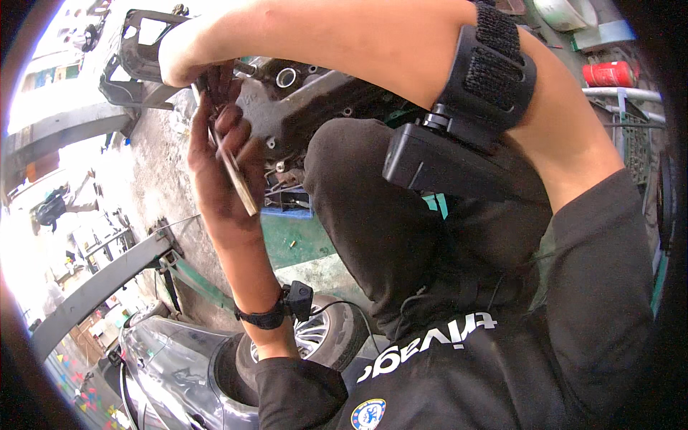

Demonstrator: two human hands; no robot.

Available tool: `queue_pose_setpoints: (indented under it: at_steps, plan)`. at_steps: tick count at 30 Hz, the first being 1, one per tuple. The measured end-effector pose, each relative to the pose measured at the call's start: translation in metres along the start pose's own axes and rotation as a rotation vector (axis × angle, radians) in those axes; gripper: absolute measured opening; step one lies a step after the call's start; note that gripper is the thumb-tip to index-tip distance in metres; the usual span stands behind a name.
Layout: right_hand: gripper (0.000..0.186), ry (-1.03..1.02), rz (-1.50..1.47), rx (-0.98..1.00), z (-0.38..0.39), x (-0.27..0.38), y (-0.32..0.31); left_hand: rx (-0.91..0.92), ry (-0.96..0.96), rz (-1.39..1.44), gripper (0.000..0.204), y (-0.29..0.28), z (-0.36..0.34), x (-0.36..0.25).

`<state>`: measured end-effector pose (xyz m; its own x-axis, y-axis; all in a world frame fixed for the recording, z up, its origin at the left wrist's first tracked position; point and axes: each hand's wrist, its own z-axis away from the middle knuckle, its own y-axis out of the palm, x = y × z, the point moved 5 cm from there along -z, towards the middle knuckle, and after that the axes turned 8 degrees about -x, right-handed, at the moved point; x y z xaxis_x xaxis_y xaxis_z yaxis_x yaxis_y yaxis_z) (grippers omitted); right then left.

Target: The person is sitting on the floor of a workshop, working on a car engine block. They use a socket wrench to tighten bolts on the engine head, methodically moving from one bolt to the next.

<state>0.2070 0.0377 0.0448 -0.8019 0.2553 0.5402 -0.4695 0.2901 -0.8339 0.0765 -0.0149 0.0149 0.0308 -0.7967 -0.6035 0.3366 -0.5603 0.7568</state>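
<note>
My left hand [212, 175] is raised at the upper left, its fingers curled round a slim metal bar [240, 184] like a wrench handle. The bar slants from the upper fingers down across the palm. My right arm reaches across the top, and my right hand [179, 59] bends down at the wrist just above the bar's upper end. Its fingers are mostly hidden, so their grip does not show. Behind both hands lies a large dark metal engine part [287, 107] with round holes and bolts. A black metal bracket [136, 80] stands beside my right hand.
My bent knee [351, 154] is close to the engine part. A blue tray [287, 212] sits below it. A dark car [179, 362] with a silver-spoked wheel [315, 337] is at the lower left. At the right lies a red cylinder [609, 74] near metal rails.
</note>
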Motion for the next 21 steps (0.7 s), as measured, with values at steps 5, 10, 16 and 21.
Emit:
queue_pose_setpoints:
  at_steps: [5, 10, 16, 21]
  plan:
    - [0.031, -0.003, 0.317, -0.162, 0.011, 0.001, -0.007, -0.519, 0.023, -0.587, 0.036, -0.028, 0.027, -0.030]
    - [0.038, -0.113, 0.340, -0.042, -0.010, 0.008, 0.000, -0.726, 0.272, -1.519, 0.040, -0.049, 0.044, -0.097]
    - [0.044, -0.290, 0.412, 0.063, -0.026, 0.012, 0.000, -0.673, 0.511, -1.623, 0.035, -0.089, 0.030, -0.121]
    - [0.047, -0.335, 0.407, 0.069, -0.031, 0.018, 0.000, -0.766, 0.990, -2.049, 0.034, -0.071, 0.012, -0.117]
